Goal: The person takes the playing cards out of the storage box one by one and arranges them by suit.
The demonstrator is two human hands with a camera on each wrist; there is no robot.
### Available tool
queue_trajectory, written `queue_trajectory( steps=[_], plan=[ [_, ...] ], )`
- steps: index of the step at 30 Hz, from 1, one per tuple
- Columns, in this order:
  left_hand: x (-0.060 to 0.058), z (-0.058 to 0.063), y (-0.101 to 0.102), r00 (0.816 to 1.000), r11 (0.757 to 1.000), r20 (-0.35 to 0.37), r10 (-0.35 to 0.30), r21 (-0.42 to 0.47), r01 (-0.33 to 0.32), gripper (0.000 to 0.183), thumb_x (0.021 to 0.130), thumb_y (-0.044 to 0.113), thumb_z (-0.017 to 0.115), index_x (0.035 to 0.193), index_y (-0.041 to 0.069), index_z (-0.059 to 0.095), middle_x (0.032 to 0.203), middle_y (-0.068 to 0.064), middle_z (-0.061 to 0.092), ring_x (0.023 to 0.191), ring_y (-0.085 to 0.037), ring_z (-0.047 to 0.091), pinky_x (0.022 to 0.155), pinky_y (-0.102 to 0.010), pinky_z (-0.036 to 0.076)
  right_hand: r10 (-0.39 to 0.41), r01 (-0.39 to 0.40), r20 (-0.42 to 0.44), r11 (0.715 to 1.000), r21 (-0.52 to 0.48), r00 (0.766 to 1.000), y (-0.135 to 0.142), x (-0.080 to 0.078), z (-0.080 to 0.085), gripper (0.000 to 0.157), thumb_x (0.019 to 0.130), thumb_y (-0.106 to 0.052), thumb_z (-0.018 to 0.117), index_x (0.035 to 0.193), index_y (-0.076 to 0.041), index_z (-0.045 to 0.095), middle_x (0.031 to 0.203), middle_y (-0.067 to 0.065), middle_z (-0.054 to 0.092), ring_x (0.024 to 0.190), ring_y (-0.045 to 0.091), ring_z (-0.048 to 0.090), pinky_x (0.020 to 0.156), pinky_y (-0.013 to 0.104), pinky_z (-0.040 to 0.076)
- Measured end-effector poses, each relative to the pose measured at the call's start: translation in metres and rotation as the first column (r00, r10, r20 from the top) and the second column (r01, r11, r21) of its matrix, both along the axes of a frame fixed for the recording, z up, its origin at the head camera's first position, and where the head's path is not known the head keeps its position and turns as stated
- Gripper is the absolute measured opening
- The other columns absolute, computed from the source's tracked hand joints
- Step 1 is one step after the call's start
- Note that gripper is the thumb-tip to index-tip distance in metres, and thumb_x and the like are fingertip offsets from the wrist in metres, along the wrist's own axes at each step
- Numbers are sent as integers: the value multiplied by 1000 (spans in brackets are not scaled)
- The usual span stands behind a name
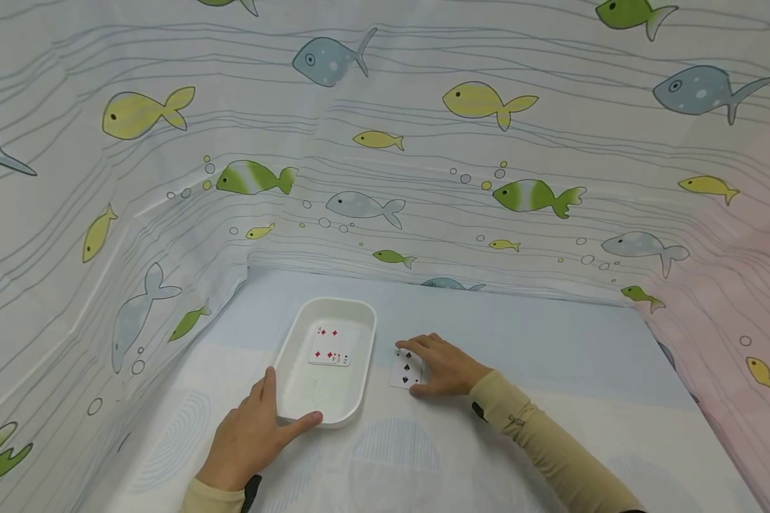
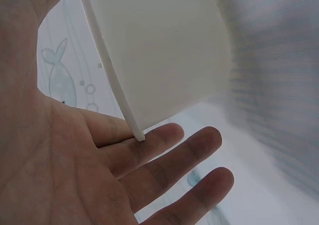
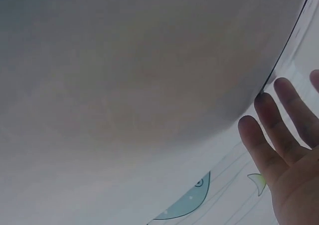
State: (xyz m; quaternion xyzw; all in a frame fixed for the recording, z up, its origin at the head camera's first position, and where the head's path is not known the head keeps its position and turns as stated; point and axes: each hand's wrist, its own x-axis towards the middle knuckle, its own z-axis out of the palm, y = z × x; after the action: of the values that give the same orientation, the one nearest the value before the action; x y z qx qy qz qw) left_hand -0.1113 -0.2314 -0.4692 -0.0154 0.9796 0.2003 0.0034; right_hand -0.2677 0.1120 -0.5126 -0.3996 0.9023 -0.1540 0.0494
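A white tray (image 1: 368,367) lies on the left of the covered table. Inside it, a four of diamonds (image 1: 326,343) faces up, with the edge of at least one other card (image 1: 344,360) showing below. My left hand (image 1: 247,431) holds the tray's near left corner, thumb on the front rim and fingers along the side. In the left wrist view the rim (image 2: 112,75) rests against the fingers. Right of the tray, my right hand (image 1: 445,367) holds a spade playing card (image 1: 403,370) between thumb and fingertips at its ends. The hand covers part of its face.
A pale cloth (image 1: 539,442) with blue patterns covers the table. A fish-print curtain (image 1: 423,164) rises behind it and at both sides, close to the left of the tray.
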Motion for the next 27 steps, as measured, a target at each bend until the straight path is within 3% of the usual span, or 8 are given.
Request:
queue_trajectory(
  steps=[6,10,16,21,27],
  plan=[
    [0,1,-1,1000,1000,10,-6,2,6,128,80,83,58,153,-15,20,145,-35,44,114,-52,58,92,-61,46,11,-14,-66,999,-36,998,-6,-5,6,81,87,-46,78,154,-17,43,145,0,51,129,19,49,107,40,44],
    [-1,0,-1,1000,1000,2,-3,1,3,129,80,84,58,153,-15,21,145,-35,44,114,-53,58,92,-62,46,-22,14,-110,997,-72,994,-18,-11,18,77,91,-49,73,154,-19,42,145,2,51,129,18,50,105,39,46],
    [-3,-2,-1,1000,1000,8,8,13,-9,130,79,86,57,153,-15,21,146,-35,43,116,-52,57,93,-61,45,-110,98,-56,979,-179,992,-44,-16,40,63,97,-39,67,153,-18,44,136,3,56,121,19,56,97,37,51],
    [-3,-2,0,1000,1000,7,8,6,-8,131,78,86,56,153,-16,21,144,-35,45,114,-52,58,93,-62,46,-104,90,-36,956,-279,994,-63,-18,51,60,98,-32,68,151,-14,46,130,8,59,114,23,60,92,35,52],
    [-1,-2,-1,1000,1000,3,8,3,-8,130,79,85,57,152,-15,22,143,-35,46,112,-52,59,92,-62,46,-106,104,8,954,-282,994,-82,-19,58,62,97,-36,69,151,-17,46,130,4,58,116,22,60,93,35,51]
  ],
)
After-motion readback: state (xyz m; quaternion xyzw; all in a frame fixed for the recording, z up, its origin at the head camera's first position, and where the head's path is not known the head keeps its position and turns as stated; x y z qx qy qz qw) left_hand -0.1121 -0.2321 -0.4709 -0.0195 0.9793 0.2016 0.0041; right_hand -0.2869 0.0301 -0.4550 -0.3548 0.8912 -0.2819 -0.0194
